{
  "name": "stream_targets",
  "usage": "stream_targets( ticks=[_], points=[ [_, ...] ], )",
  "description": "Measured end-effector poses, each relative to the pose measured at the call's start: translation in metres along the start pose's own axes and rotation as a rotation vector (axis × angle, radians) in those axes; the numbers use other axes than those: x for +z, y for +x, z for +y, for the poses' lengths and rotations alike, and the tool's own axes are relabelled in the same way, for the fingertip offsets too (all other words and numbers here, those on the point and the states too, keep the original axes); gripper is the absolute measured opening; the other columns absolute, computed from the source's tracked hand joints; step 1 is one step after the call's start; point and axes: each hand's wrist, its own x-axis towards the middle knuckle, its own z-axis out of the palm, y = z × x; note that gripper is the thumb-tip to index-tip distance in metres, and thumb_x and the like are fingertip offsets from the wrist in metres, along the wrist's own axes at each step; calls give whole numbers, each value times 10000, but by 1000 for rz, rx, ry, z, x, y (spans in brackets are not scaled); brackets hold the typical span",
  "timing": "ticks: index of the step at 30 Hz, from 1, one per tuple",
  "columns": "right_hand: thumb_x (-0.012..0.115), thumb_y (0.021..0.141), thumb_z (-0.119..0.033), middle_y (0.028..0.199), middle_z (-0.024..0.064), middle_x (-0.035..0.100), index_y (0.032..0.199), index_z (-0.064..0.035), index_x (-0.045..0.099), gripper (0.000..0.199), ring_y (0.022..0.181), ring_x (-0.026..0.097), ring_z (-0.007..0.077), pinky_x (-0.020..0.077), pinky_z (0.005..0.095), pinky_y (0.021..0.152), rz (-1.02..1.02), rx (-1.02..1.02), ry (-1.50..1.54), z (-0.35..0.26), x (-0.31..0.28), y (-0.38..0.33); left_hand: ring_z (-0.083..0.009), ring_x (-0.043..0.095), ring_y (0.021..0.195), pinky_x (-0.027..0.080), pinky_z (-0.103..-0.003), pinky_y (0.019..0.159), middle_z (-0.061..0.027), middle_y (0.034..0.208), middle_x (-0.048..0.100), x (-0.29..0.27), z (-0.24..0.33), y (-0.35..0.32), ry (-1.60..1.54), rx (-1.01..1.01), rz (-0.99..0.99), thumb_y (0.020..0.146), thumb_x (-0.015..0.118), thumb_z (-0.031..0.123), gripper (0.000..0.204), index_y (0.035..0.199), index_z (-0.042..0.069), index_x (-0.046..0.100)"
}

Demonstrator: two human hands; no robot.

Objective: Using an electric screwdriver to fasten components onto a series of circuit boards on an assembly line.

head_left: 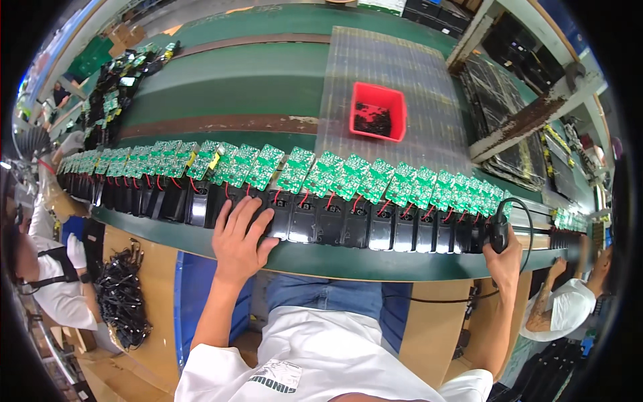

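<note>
A long row of black plastic housings (324, 226) lies along the near edge of the bench, with green circuit boards (328, 173) leaning over their far ends. Short red wires (358, 202) run between boards and housings. My left hand (240, 236) rests on the housings left of centre, fingers spread and holding nothing. Toward the right end of the row, my right hand (505, 260) is closed around a black corded hand tool (497, 234). Its tip is hidden among the boards and housings, so I cannot tell whether it touches one.
A red bin (379, 112) of small black parts stands on a translucent ribbed sheet (422, 67) beyond the row. A rusty metal post (529, 120) rises at the right. More boards (110, 100) are heaped at the far left. Co-workers (569, 305) flank me; black cables (124, 298) hang at left.
</note>
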Motion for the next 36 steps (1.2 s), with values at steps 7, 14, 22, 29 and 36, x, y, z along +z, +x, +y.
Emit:
stream_targets(
  ticks=[7, 14, 22, 29, 36],
  points=[
    [619, 814, -79, 648, 61, 563, 1081, 23, 607, 286, 508, 446, 142, 403, 266, 531, 51, 267, 220, 2, 7, -14, -308, 530, 1296, 324, -484, 1127, -118, 1398, 556, -7, 30, -7, 64, -50, -32, 953, 520, 489, 506, 1249, 92, 627],
    [570, 938, -170, 639, 49, 562, 1391, -1, 463, 495, 475, 447, 103, 426, 245, 511, 415, -172, 849, -23, 28, -53, -277, 652, 1012, 459, -433, 992, -87, 1156, 666, -25, 65, 21, -234, 5, 189, 856, 670, 192, 293, 1127, 79, 676],
    [749, 837, -195, 622, 26, 576, 1170, -45, 464, 463, 509, 508, 128, 450, 254, 520, 123, -400, 1076, -96, 105, -82, -292, 670, 825, 513, -376, 704, -96, 970, 720, 35, 80, 244, -345, 97, -103, 850, 651, 110, 130, 950, 39, 692],
    [741, 807, -55, 747, 73, 629, 1090, -40, 507, 367, 584, 543, 134, 455, 233, 558, 92, -468, 1028, -98, 97, -98, -336, 709, 887, 553, -450, 733, -124, 959, 749, 121, 126, 314, 119, 42, -593, 809, 644, 164, 212, 945, 37, 746],
    [720, 846, -103, 697, 65, 591, 995, -68, 477, 287, 579, 528, 157, 456, 275, 553, 124, -397, 1245, -93, 103, -95, -334, 709, 920, 556, -449, 736, -177, 1145, 702, 160, 125, 316, -28, -194, -654, 874, 584, 193, 294, 1077, 67, 755]
  ],
)
